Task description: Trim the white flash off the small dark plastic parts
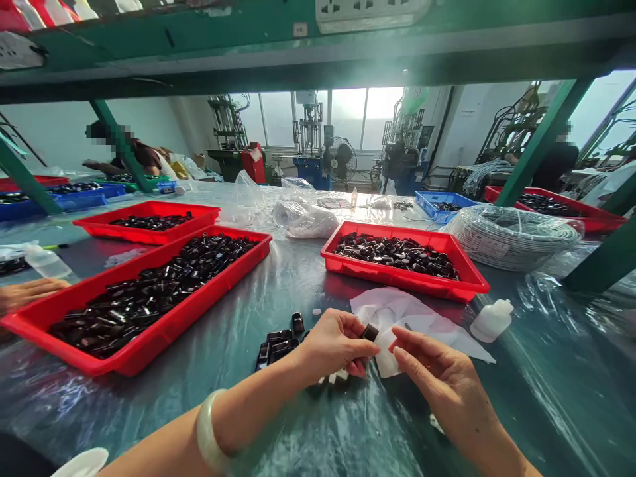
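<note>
Between the thumb and fingers of my left hand (338,344) is a small black part (370,332), held above the table. A pale bangle (209,430) circles my left wrist. My right hand (437,371) is just to the right, its thumb and fingertips close together; whatever they may pinch is too small to make out. Behind both hands a white cloth (392,311) lies spread out. Several black pieces (278,346) sit in a group left of my left hand, and small whitish pieces (338,377) lie partly hidden beneath it.
Red trays of black parts stand at the left (199,318), back left (149,242) and behind the cloth (405,281). A white bottle (491,320) and a wrapped coil (514,235) are at right. Another person's hand (32,293) is at far left. A green shelf (248,40) hangs overhead.
</note>
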Motion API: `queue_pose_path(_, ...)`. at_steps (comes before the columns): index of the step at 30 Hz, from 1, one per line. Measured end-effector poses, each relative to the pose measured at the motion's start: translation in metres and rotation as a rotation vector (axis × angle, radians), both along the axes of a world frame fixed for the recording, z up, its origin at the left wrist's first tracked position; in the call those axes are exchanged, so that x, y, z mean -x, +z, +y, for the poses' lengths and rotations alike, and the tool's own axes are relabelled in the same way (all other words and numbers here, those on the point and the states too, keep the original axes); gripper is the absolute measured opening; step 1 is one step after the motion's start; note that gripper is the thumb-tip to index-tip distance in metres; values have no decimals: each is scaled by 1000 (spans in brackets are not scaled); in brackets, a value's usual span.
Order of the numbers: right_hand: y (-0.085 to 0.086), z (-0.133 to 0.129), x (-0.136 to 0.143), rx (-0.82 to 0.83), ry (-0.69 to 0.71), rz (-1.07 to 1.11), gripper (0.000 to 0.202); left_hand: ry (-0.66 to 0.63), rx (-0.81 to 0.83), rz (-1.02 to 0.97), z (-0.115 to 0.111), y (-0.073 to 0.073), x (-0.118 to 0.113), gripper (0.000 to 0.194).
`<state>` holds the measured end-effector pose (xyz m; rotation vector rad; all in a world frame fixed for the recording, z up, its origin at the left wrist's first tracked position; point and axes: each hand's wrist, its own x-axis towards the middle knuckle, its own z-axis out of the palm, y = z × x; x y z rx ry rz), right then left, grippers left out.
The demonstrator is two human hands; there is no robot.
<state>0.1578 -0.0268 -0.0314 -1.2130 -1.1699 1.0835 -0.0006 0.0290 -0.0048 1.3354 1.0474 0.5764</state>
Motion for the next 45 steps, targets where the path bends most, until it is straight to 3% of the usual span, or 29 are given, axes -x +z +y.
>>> queue_pose_path(4, 3, -2, 4, -10, 34, -10, 40, -13, -83, 29, 23, 28, -12, 14)
queue_pose_path(9, 0, -1, 2, -22, 59, -145, 34, 59, -266, 45, 75, 70, -43, 13)
queue_pose_path(13, -3, 1, -1, -5, 69, -185, 35, 63, -422, 43, 106, 89, -57, 37)
queue_pose_path(17, -5, 1, -1, -5, 90, -193, 33, -10, -528, 187, 100, 74, -42, 43)
queue_pose_path(21, -6, 0, 1, -9, 111, -197, 29, -152, -657, 411, 66, 46, 1, 6)
queue_pose_path(26, -6, -2, 3, -5, 116, -211, 28, -308, -781, 583, 22, 27, 61, 27)
queue_pose_path(29, -5, -2, 4, 1, 114, -230, 28, -406, -846, 646, 4, 22, 79, 32)
queue_pose_path(32, -5, -2, 3, 3, 109, -261, 29, -499, -994, 805, -6, 17, 81, 32)
queue_pose_path(36, -5, 0, 2, -1, 108, -296, 30, -510, -1061, 943, -11, 14, 72, 17)
queue_pose_path(45, -2, -3, 3, -6, 134, -316, 28, -616, -1231, 1012, -5, 3, 62, 17)
